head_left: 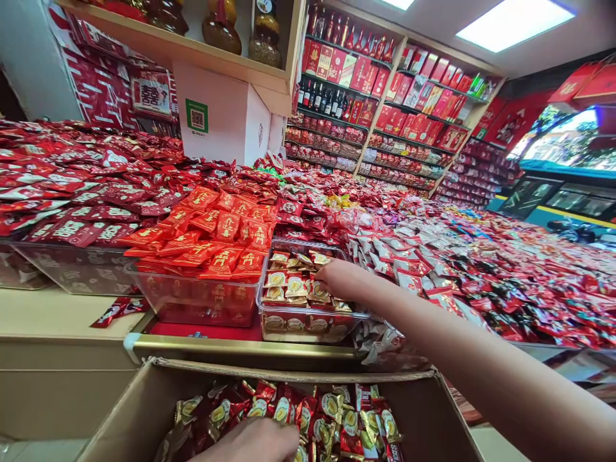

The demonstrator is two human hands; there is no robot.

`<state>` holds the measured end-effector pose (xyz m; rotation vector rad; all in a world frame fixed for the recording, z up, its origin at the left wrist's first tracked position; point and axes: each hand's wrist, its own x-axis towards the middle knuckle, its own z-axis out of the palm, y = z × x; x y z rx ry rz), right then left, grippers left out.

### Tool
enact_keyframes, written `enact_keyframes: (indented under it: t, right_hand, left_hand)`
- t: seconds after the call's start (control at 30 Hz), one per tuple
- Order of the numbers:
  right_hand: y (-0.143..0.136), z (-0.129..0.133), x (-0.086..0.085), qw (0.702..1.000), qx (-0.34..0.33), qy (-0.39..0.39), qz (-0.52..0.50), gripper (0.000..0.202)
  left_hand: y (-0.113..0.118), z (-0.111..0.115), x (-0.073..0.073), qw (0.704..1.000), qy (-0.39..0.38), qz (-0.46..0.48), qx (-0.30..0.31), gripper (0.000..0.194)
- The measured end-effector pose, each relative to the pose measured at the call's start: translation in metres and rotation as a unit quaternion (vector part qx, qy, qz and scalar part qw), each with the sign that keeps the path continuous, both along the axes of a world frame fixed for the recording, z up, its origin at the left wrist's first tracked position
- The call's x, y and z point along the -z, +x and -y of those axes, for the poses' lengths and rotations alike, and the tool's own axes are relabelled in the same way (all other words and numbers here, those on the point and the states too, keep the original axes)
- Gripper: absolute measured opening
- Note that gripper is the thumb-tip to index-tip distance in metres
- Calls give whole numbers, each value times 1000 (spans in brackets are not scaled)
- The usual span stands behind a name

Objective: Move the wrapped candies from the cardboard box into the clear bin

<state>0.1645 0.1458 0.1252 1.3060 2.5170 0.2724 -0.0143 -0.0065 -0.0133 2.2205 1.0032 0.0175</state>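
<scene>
My right hand (334,280) reaches from the right to a clear plastic bin (308,315) of gold-wrapped candies (296,285). Its fingertips are bent down onto the candies at the bin's right side, and what they hold is hidden. Low in the view, my left hand (253,441) is inside a cardboard box (289,377), over red and gold wrapped candies (351,423). Its fingers point down among them and are mostly out of sight. Beside the gold candies, on the left, stands a bin heaped with bright red packets (214,237).
Bins piled with wrapped sweets (481,276) spread across the counter on both sides. A gold metal edge (240,346) runs between bins and box. A loose red packet (118,310) lies at left. Behind are a white box (216,109) with a QR code and shelves (375,115) of bottles.
</scene>
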Motion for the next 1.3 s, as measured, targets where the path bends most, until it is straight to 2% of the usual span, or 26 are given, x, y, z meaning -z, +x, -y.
enact_keyframes:
  t: [0.1,0.2,0.27,0.33,0.43,0.53,0.6,0.7,0.77,0.8,0.87,0.97,1.03,1.1,1.2,1.3]
  right_hand:
    - [3,20,-12,999,0,34,-37,21]
    - [7,70,-15,978,-33,55,-199,23]
    - [7,111,-4,941,-13,5,-337,24]
    - [7,145,20,902,68,-68,-420,25]
    - [7,171,63,828,152,-186,-506,29]
    - [8,172,95,722,172,-287,-605,32]
    - [8,169,104,657,193,-318,-655,34]
    - [6,171,105,560,219,-351,-718,29]
    - [6,176,100,523,214,-362,-741,29]
    - [6,179,96,526,203,-358,-744,29]
    - [11,179,79,577,176,-307,-736,24]
    - [20,158,39,692,110,-163,-694,28]
    - [20,129,10,771,50,-58,-632,29]
    - [13,96,-13,839,-7,10,-544,24]
    - [-10,54,-27,915,-55,16,-399,15]
    - [-33,32,-23,951,-91,-16,-294,16]
  left_hand:
    - [4,1,-17,994,-20,81,-75,4]
    - [8,1,-26,960,-77,218,-156,17]
    - [10,0,-29,922,-132,298,-207,22]
    - [12,1,-31,885,-182,351,-245,25]
    - [14,2,-31,856,-217,387,-264,25]
    - [17,4,-29,857,-215,385,-267,24]
    - [20,5,-29,851,-222,387,-277,23]
    - [23,7,-32,819,-232,422,-312,23]
    - [24,9,-35,796,-236,450,-329,24]
    - [23,10,-37,786,-243,463,-329,23]
    - [22,11,-40,776,-257,478,-322,20]
    - [21,10,-40,786,-256,467,-314,17]
    - [21,10,-38,800,-249,450,-309,13]
    - [22,10,-33,811,-243,439,-301,8]
    - [21,12,-25,826,-237,420,-293,6]
    - [21,15,-20,834,-226,414,-285,7]
